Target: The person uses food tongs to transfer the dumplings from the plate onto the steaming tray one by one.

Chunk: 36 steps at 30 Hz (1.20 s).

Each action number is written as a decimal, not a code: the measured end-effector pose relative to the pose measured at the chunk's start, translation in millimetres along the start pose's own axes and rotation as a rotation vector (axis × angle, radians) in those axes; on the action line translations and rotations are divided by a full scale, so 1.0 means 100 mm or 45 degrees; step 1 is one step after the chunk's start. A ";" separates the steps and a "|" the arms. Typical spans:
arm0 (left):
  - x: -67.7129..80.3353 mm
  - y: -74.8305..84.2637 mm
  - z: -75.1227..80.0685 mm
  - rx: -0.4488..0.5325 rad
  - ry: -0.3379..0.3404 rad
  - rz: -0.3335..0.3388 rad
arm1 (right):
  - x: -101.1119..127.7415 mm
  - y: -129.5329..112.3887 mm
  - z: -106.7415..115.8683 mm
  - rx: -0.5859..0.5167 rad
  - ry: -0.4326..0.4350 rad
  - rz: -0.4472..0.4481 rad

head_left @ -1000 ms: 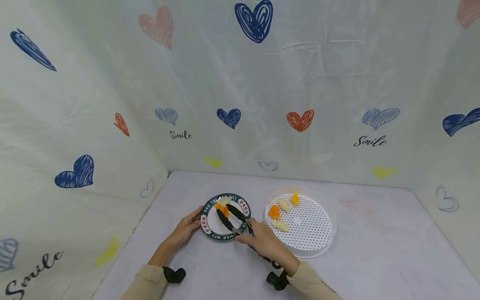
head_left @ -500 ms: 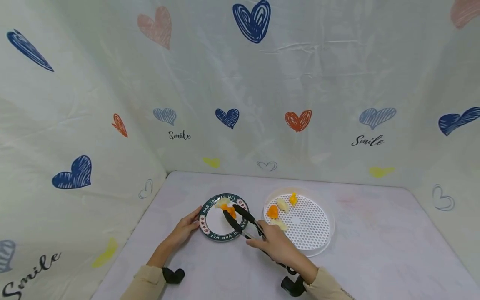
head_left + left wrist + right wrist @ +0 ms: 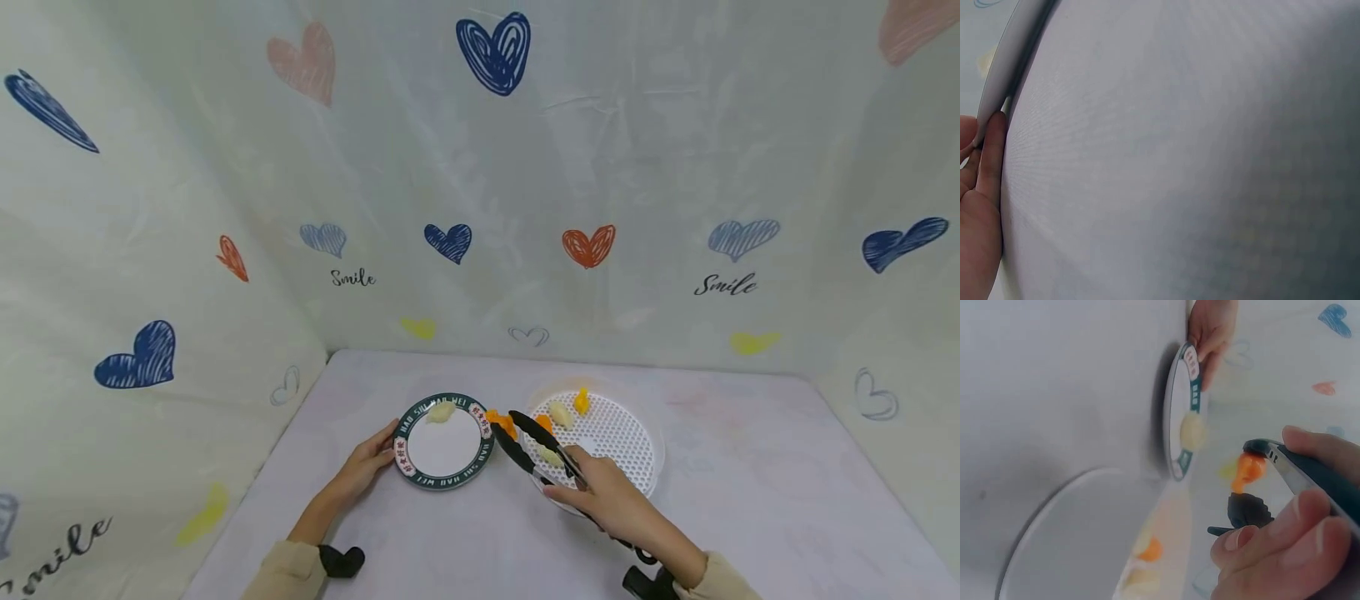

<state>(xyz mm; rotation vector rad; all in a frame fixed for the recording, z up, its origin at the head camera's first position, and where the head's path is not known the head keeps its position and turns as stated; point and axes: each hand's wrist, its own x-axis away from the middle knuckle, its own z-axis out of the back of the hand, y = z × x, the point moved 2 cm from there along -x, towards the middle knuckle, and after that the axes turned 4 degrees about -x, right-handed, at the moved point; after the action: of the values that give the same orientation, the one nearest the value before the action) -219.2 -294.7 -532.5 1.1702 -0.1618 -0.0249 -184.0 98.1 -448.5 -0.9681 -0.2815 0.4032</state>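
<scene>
My left hand (image 3: 367, 462) pinches the left rim of a round plate (image 3: 444, 452) with a green lettered border; the left wrist view shows thumb and fingers on either side of its edge. One pale, whitish piece (image 3: 441, 412) lies near the plate's far side. My right hand (image 3: 611, 496) grips black-tipped tongs (image 3: 513, 448). Between the tong tips hangs an orange piece (image 3: 1249, 470), possibly food, in the gap between plate and tray. A white round tray (image 3: 626, 442) with a perforated surface stands to the right, partly behind the tongs and right hand.
On the tray's left part lie an orange piece (image 3: 543, 423), a yellow piece (image 3: 582, 402) and two pale pieces (image 3: 560, 414). A white-covered table (image 3: 735, 467) bears everything. Behind it hangs a curtain (image 3: 660, 167) printed with hearts.
The tongs have lifted the orange piece off the plate and carried it right, toward the tray. The pale piece stays on the plate. The left hand keeps its hold on the rim.
</scene>
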 end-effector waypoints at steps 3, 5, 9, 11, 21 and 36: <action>0.03 -0.01 0.00 0.011 0.001 0.015 | 0.07 0.07 0.10 0.029 0.007 -0.015; 0.03 -0.02 0.00 0.011 0.006 0.008 | 0.11 0.12 0.16 0.039 0.014 -0.030; 0.04 -0.03 0.02 -0.012 0.012 -0.001 | 0.19 0.22 0.30 0.038 0.011 -0.066; 0.05 -0.04 0.03 -0.023 0.013 -0.005 | 0.23 0.27 0.37 0.040 0.009 -0.080; 0.02 -0.03 0.04 -0.030 0.007 0.008 | 0.33 0.46 0.61 0.070 -0.009 -0.147; 0.01 -0.01 0.01 -0.045 -0.012 -0.003 | 0.30 0.56 0.67 0.174 -0.037 -0.125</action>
<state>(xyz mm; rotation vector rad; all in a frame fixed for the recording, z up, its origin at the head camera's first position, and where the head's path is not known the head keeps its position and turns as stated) -218.6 -296.3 -532.4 1.1353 -0.1676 -0.0353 -195.8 189.7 -457.8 -0.8120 -0.3225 0.3427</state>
